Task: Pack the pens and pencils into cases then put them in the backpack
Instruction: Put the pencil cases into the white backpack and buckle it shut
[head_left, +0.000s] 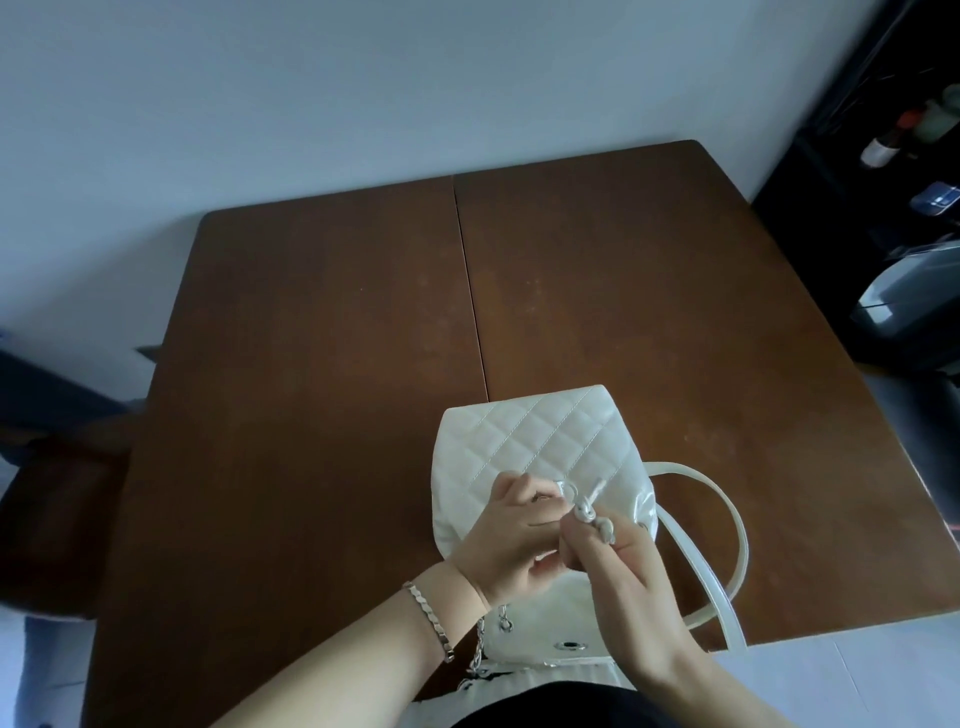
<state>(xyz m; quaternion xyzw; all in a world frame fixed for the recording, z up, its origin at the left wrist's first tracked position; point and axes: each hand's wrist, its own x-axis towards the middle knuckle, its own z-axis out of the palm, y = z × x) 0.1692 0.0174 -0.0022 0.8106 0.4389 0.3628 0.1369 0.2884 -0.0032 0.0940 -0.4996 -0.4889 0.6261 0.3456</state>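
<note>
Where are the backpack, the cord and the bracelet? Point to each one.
backpack (524, 441): head view, on the quilted flap.
cord (587, 514): head view, on its knot.
bracelet (431, 618): head view, on the links across the wrist.

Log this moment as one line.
white quilted backpack: on brown wooden table | left hand: grips backpack | right hand: pinches white knotted cord

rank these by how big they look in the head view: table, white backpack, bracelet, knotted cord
1. table
2. white backpack
3. bracelet and knotted cord: they look about alike, so they are not ranked against each other.
</note>
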